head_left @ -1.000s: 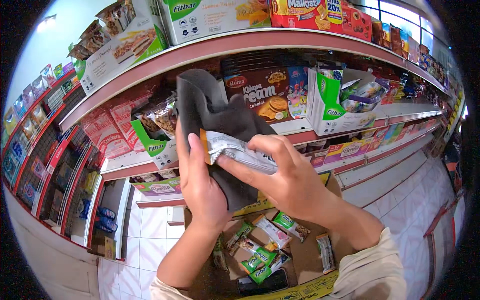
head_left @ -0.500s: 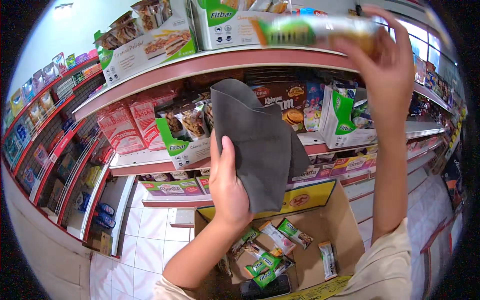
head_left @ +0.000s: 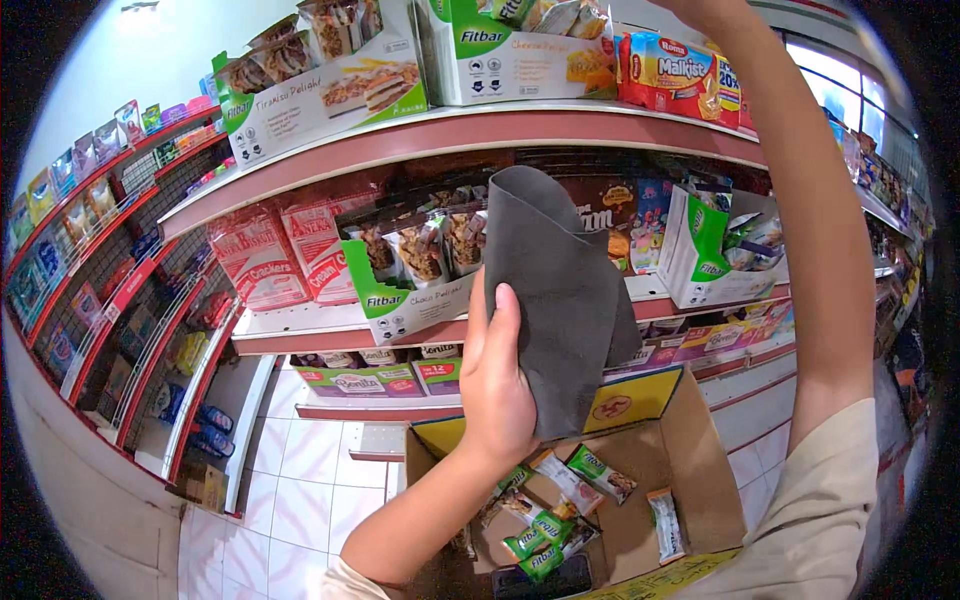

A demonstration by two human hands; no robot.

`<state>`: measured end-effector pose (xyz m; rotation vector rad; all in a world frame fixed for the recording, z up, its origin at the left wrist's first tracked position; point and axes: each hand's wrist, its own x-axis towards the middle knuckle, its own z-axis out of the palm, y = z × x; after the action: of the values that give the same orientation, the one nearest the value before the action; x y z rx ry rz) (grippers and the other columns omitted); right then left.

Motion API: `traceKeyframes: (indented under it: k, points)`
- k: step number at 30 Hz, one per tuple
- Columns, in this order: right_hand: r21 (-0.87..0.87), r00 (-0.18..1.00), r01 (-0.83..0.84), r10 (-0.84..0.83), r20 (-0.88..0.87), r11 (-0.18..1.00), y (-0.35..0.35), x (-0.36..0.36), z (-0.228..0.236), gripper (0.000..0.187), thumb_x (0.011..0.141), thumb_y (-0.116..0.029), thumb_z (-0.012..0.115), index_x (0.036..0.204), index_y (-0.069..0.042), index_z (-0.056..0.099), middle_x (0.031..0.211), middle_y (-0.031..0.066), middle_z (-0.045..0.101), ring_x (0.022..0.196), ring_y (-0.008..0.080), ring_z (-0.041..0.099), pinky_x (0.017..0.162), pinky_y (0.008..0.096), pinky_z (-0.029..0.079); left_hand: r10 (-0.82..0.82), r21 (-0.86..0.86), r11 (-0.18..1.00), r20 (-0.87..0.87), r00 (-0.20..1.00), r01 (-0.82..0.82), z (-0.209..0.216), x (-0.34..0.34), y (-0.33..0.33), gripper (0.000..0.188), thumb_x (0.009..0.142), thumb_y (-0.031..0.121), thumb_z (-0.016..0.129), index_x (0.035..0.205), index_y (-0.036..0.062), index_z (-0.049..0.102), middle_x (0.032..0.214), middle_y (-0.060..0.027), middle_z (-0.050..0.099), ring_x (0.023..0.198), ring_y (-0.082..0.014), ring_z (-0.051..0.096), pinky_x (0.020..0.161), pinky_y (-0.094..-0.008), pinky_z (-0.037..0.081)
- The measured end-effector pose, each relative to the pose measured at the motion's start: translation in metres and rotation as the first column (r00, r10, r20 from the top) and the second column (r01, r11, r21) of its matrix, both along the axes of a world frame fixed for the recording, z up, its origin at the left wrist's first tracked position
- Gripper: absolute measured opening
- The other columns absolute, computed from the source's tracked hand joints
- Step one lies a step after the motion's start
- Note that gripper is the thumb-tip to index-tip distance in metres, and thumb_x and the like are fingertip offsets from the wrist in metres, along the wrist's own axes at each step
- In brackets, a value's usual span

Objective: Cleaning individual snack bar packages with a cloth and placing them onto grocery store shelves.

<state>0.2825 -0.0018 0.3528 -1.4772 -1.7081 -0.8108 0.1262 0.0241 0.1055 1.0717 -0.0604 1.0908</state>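
Observation:
A dark grey folded cloth [head_left: 560, 300] stands upright in my left hand [head_left: 495, 395], the thumb lying along its near side. High at the upper edge, my right hand [head_left: 705, 12] is mostly cut off by the picture's border. Its fingers and anything in them are out of sight. Nearest to it are a white-and-green display box [head_left: 520, 65] of snack bars and a red biscuit pack [head_left: 668, 75] on the upper shelf. Below my arms, an open cardboard carton [head_left: 705, 465] holds several loose snack bars [head_left: 603, 473] and a dark, phone-like object [head_left: 540, 580].
Another snack bar box [head_left: 290, 110] stands at the upper left. On the middle shelf are red cracker packs [head_left: 250, 260], an open bar box [head_left: 420, 305] and a second one [head_left: 690, 245] farther right. A red-edged rack [head_left: 130, 290] runs along the left side.
My right hand has risen toward the upper edge; the snack bar it held no longer shows there. My left hand still holds the cloth. The whole view has shifted slightly.

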Motion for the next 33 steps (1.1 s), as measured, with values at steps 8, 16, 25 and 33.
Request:
traceKeyframes:
  k: [8, 16, 25, 33]
  points:
    - [0.100, 0.966, -0.208, 0.189, 0.175, 0.973, 0.046, 0.025, 0.018, 0.027, 0.080, -0.005, 0.058, 0.105, -0.002, 0.049, 0.097, 0.0159, 0.061, 0.090, 0.0254, 0.059, 0.079, 0.0340, 0.047, 0.026, 0.030, 0.999, -0.051, 0.998, -0.024, -0.002, 0.002, 0.001, 0.044, 0.098, 0.024, 0.033, 0.130, -0.0050, 0.035, 0.127, -0.0100, 0.046, 0.114, -0.0164, 0.045, 0.099, -0.0283, 0.032]
    - [-0.175, 0.951, -0.282, 0.252, -0.178, 0.943, 0.055, 0.007, -0.019, 0.021, 0.081, -0.001, 0.047, 0.102, -0.003, 0.050, 0.095, 0.0106, 0.059, 0.085, 0.0211, 0.057, 0.076, 0.0311, 0.048, 0.022, 0.053, 0.998, -0.041, 0.999, -0.020, -0.002, 0.003, 0.003, 0.044, 0.098, 0.026, 0.033, 0.130, -0.0040, 0.036, 0.127, -0.0100, 0.046, 0.114, -0.0164, 0.045, 0.098, -0.0280, 0.032]
    - [-0.679, 0.843, -0.520, 0.437, -0.313, 0.517, -0.049, -0.027, -0.104, 0.022, 0.085, -0.020, 0.052, 0.090, 0.001, 0.058, 0.084, 0.0102, 0.060, 0.077, 0.0202, 0.059, 0.067, 0.0295, 0.045, -0.002, -0.023, 1.000, -0.035, 0.999, 0.001, -0.007, 0.003, 0.014, 0.047, 0.097, 0.028, 0.037, 0.133, -0.0024, 0.031, 0.129, -0.0099, 0.043, 0.116, -0.0153, 0.043, 0.097, -0.0268, 0.033]
    - [-0.966, 0.787, -0.251, 0.567, -0.242, -0.065, -0.055, -0.117, -0.421, 0.050, 0.081, -0.028, 0.057, 0.122, -0.003, 0.043, 0.120, 0.0217, 0.045, 0.104, 0.0366, 0.047, 0.087, 0.0465, 0.040, -0.183, -0.061, 0.982, -0.046, 0.982, 0.180, -0.015, 0.021, 0.009, 0.045, 0.097, 0.029, 0.037, 0.130, -0.0021, 0.036, 0.126, -0.0093, 0.047, 0.112, -0.0153, 0.046, 0.096, -0.0270, 0.034]
